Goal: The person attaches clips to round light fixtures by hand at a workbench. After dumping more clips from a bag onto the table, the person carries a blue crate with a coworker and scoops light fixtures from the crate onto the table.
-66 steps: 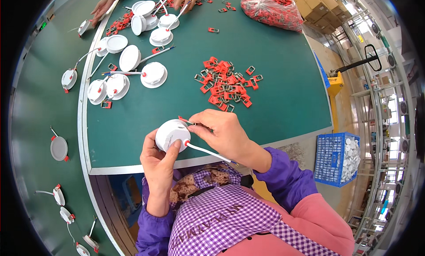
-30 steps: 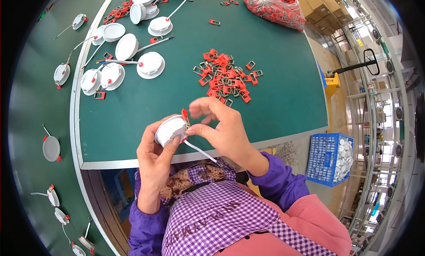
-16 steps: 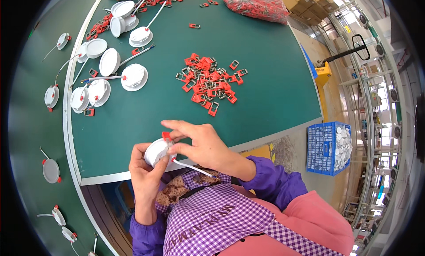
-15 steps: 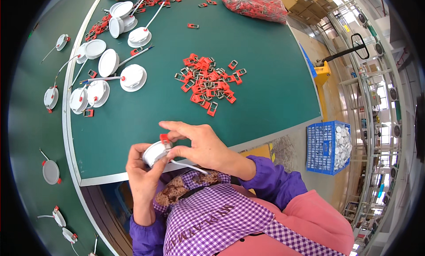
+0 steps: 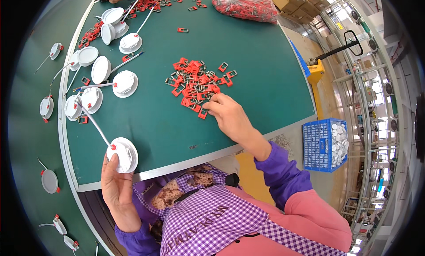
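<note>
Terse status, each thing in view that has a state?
held lamp: cable side showing, cable extended up-left
left hand: gripping held lamp
clip pile: loose, heaped
right hand: at pile's near edge; grip unclear
clip bag: bulging, closure unclear
blue crate: open-topped, holding white parts
cardboard boxes: stacked

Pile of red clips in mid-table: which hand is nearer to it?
Right. The right hand is at the near edge of the pile; the left hand is farther off, toward the lower left, holding a white round downlight.
</note>
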### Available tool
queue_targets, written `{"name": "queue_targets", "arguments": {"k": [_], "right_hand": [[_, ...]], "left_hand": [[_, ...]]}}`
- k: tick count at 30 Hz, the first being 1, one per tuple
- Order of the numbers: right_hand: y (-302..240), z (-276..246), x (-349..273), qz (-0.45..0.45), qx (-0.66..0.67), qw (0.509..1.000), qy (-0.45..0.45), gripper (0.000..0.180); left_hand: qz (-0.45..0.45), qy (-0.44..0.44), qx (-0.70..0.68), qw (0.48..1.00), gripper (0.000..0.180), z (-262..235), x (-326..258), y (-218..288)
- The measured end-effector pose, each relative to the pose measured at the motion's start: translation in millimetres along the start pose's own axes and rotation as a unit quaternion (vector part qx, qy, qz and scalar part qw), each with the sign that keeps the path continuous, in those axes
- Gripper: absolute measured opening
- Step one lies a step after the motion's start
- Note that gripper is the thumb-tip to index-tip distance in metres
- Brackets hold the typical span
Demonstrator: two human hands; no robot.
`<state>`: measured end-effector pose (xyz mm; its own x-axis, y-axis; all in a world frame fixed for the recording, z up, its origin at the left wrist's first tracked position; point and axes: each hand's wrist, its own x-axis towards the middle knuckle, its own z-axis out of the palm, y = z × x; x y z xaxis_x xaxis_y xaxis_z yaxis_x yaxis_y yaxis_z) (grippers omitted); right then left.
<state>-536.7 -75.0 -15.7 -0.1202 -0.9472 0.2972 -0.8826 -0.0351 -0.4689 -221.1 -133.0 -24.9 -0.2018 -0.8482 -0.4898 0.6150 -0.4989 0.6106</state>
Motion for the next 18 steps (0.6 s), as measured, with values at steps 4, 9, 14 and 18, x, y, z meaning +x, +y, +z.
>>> {"name": "queue_targets", "arguments": {"k": [4,9,14,18], "right_hand": [[13.8,-9.5,6.1,-0.093,-0.075,0.989,-0.089,0.013],[8.2,-4.5,-4.3,-0.077,-0.049,0.994,-0.052,0.007],[-31.7,-2.6,-2.5,0.178,0.292,0.934,-0.099,0.011],[-61.1,5.7,5.8,0.208,0.379,0.888,-0.158,0.015]], "left_hand": [[-0.056,0.012,-0.048,0.997,0.034,9.7,-10.0,1.6],[-0.028,-0.025,0.001,0.999,0.03,14.5,-12.2,-10.3],[-0.043,-0.048,0.051,0.997,0.034,27.4,-15.9,-21.6],[-0.049,-0.054,0.068,0.995,0.032,34.8,-16.8,-32.6]]}}
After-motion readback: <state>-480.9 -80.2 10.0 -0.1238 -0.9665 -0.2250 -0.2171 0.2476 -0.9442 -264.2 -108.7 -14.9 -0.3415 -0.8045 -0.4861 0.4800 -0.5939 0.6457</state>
